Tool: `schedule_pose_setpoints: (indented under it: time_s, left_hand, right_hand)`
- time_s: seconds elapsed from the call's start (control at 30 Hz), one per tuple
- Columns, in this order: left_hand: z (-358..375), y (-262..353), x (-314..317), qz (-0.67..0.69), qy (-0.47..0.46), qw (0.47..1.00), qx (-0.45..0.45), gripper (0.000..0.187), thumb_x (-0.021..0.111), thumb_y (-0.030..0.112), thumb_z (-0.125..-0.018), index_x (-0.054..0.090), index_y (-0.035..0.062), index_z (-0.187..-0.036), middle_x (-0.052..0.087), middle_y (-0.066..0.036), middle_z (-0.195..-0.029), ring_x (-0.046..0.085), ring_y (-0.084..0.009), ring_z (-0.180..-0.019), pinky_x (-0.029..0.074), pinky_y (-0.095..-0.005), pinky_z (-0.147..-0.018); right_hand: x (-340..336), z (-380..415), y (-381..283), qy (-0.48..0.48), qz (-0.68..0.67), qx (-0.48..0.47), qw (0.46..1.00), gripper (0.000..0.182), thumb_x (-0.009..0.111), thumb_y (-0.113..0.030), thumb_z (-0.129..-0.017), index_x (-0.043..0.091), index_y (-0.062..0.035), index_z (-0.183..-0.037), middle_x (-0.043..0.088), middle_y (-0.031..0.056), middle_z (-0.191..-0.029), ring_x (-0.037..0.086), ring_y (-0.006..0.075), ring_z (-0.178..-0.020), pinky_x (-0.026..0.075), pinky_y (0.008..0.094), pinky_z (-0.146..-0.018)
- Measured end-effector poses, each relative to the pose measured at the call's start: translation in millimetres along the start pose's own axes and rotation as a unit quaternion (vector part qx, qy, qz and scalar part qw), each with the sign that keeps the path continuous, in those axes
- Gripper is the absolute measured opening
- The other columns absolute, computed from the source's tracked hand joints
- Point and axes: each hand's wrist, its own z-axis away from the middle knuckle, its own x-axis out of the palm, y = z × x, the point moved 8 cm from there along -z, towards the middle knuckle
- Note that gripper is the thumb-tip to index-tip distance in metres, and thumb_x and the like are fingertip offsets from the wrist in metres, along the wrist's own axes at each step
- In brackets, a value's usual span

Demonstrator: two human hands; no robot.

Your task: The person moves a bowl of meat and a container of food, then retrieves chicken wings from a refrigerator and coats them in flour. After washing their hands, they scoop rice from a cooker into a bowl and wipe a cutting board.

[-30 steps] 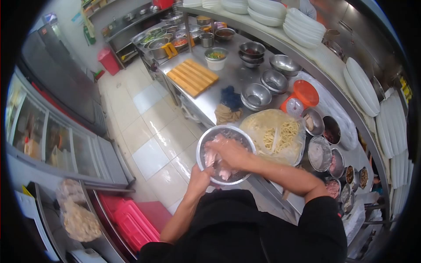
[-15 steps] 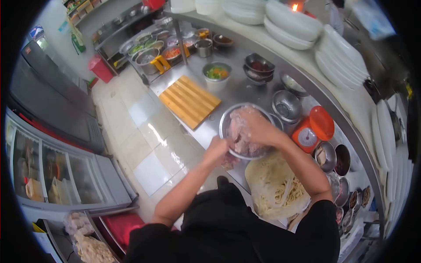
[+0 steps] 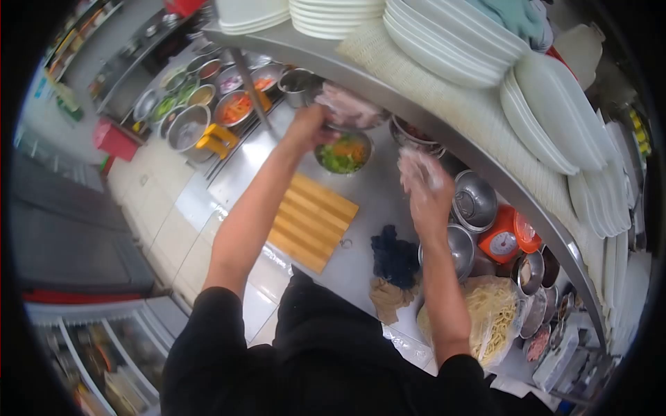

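My left hand [image 3: 306, 129] is closed on the near side of a metal bowl [image 3: 371, 125] of pale pink raw meat [image 3: 347, 104], held up at the back of the counter. Just below it stands a bowl of chopped green and orange vegetables [image 3: 345, 154]. My right hand [image 3: 428, 186] is raised and open, fingers slightly blurred, with a whitish, see-through covering like a plastic glove. Nothing shows in its grasp. A wooden cutting board [image 3: 312, 222] lies between my arms. Beside my right forearm are a dark cloth [image 3: 394, 256] and an empty-looking metal bowl [image 3: 458, 251].
A shelf [image 3: 430, 97] with stacked white plates [image 3: 451, 35] overhangs the counter's back. On the right are an orange scale [image 3: 501, 243], a bag of noodles [image 3: 494, 322] and several metal bowls. More bowls of cut vegetables [image 3: 234, 107] stand at the far left, near a yellow-handled pot [image 3: 189, 130].
The bowl of meat has moved from the counter's near side to its back, now in my left hand. My right hand has come out of the meat. The view has shifted.
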Motion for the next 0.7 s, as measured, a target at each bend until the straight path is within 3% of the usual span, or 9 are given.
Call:
schedule_pose_setpoints:
  time_s: [0.07, 0.17, 0.23, 0.4, 0.43, 0.5, 0.57, 0.63, 0.7]
  left_hand:
    - [-47.6, 3.6, -12.7, -0.011, -0.013, 1.0, -0.006, 0.021, 0.047, 0.007, -0.074, 0.049, -0.0089, -0.088, 0.056, -0.016, -0.079, 0.06, -0.0257, -0.054, 0.052, -0.035, -0.045]
    - [-128.6, -22.8, -27.4, -0.01, -0.025, 0.999, -0.028, 0.022, 0.051, 0.007, -0.075, 0.051, -0.0064, -0.091, 0.058, -0.017, -0.081, 0.06, -0.0252, -0.056, 0.052, -0.0349, -0.048]
    - [-166.1, -47.7, -23.7, 0.004, -0.086, 0.995, -0.051, 0.024, 0.055, 0.009, -0.076, 0.053, -0.0027, -0.096, 0.06, -0.017, -0.082, 0.06, -0.0248, -0.057, 0.052, -0.0348, -0.05]
    - [-217.8, -121.1, -19.4, 0.001, -0.232, 0.963, -0.137, 0.035, 0.051, 0.036, -0.081, 0.058, 0.0033, -0.092, 0.061, -0.015, -0.082, 0.061, -0.0224, -0.068, 0.05, -0.0379, -0.06]
    - [-197.4, -111.5, -21.4, 0.005, -0.232, 0.962, -0.141, 0.035, 0.051, 0.036, -0.081, 0.058, 0.0033, -0.092, 0.061, -0.015, -0.082, 0.061, -0.0224, -0.068, 0.05, -0.0379, -0.06]
    - [-148.2, -85.6, -46.6, -0.113, -0.104, 0.982, -0.112, 0.038, 0.055, 0.038, -0.077, 0.057, 0.0037, -0.093, 0.061, -0.013, -0.081, 0.059, -0.0199, -0.067, 0.049, -0.0352, -0.058]
    - [-103.7, -72.8, -42.3, -0.246, -0.214, 0.941, -0.09, 0.034, 0.058, 0.032, -0.074, 0.057, 0.0024, -0.091, 0.06, -0.013, -0.078, 0.058, -0.0185, -0.068, 0.047, -0.0343, -0.058]
    - [-71.9, -66.4, -48.5, -0.288, -0.118, 0.949, -0.051, 0.029, 0.06, 0.024, -0.07, 0.057, -0.0002, -0.085, 0.06, -0.014, -0.076, 0.059, -0.0207, -0.07, 0.047, -0.0346, -0.06]
    - [-74.2, -72.7, -54.2, -0.35, -0.104, 0.931, 0.012, 0.027, 0.059, 0.019, -0.068, 0.057, -0.0025, -0.084, 0.061, -0.017, -0.076, 0.06, -0.0264, -0.072, 0.048, -0.0365, -0.064]
  right_hand:
    - [-18.5, 16.8, 24.1, 0.062, -0.03, 0.044, 0.997, 0.017, 0.056, -0.003, -0.084, 0.059, 0.0032, -0.1, 0.058, 0.0059, -0.083, 0.05, 0.0075, -0.067, 0.039, 0.0194, -0.056]
    - [-31.6, 51.2, 54.0, 0.142, -0.058, 0.079, 0.985, 0.016, 0.053, -0.003, -0.085, 0.058, 0.0039, -0.098, 0.057, 0.0057, -0.081, 0.046, 0.008, -0.06, 0.035, 0.0197, -0.051]
    - [-36.0, 77.0, 74.8, 0.179, -0.035, 0.108, 0.977, 0.015, 0.054, -0.003, -0.085, 0.059, 0.0035, -0.097, 0.057, 0.0057, -0.08, 0.045, 0.0084, -0.059, 0.034, 0.0196, -0.051]
    - [-25.6, 121.2, 96.4, 0.284, -0.026, 0.172, 0.943, 0.012, 0.056, -0.003, -0.083, 0.058, 0.003, -0.093, 0.054, 0.0045, -0.075, 0.046, 0.0097, -0.06, 0.035, 0.0214, -0.051]
    - [-23.0, 129.4, 97.7, 0.302, -0.011, 0.196, 0.933, 0.012, 0.056, -0.002, -0.083, 0.058, 0.0041, -0.093, 0.055, 0.0053, -0.075, 0.046, 0.0097, -0.059, 0.035, 0.0213, -0.051]
    - [-16.5, 136.5, 100.9, 0.316, -0.024, 0.188, 0.93, 0.012, 0.057, -0.002, -0.083, 0.058, 0.0045, -0.092, 0.054, 0.0049, -0.073, 0.046, 0.01, -0.059, 0.035, 0.0217, -0.051]
    - [-8.7, 147.7, 107.7, 0.356, -0.044, 0.224, 0.906, 0.011, 0.057, -0.001, -0.082, 0.058, 0.0039, -0.092, 0.053, 0.0046, -0.071, 0.046, 0.0098, -0.059, 0.035, 0.0218, -0.051]
    - [-1.5, 150.0, 112.9, 0.34, -0.035, 0.24, 0.909, 0.012, 0.057, -0.001, -0.082, 0.058, 0.0034, -0.093, 0.053, 0.0044, -0.071, 0.046, 0.0099, -0.058, 0.035, 0.022, -0.051]
    - [6.0, 145.1, 118.9, 0.329, -0.042, 0.23, 0.915, 0.013, 0.057, 0.0, -0.082, 0.058, 0.0027, -0.094, 0.054, 0.0043, -0.071, 0.046, 0.0101, -0.058, 0.035, 0.0217, -0.051]
